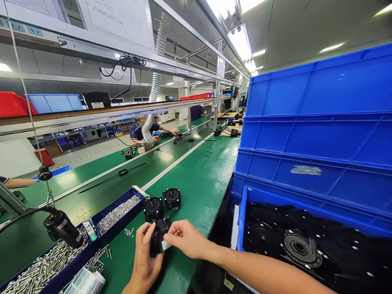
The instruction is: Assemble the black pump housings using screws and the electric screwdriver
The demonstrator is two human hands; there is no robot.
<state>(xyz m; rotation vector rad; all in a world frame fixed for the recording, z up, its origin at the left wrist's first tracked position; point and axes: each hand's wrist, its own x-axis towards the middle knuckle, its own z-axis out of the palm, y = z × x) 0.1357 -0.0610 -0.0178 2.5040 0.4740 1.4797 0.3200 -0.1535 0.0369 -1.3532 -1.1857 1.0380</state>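
Observation:
My left hand [144, 255] is wrapped round a black plastic housing [157, 241], tilted above the green bench near its front edge. At the housing's right side, next to a white label, the thumb and index finger of my right hand [185, 239] are pinched together. Whatever lies between those fingertips is too small or hidden to make out. Two similar black round housings, a nearer one [153, 208] and a farther one [172, 198], stand just beyond my hands, each with a central shaft. Several loose nuts [129, 232] lie on the bench left of my left hand.
On the left, a blue bin of nuts [119, 212] adjoins a bin of long screws [52, 261]; a black electric screwdriver [63, 228] hangs above. Stacked blue crates [318, 98] rise at right, beside an open crate [241, 228] of black parts. Across the bench sits a co-worker [137, 130].

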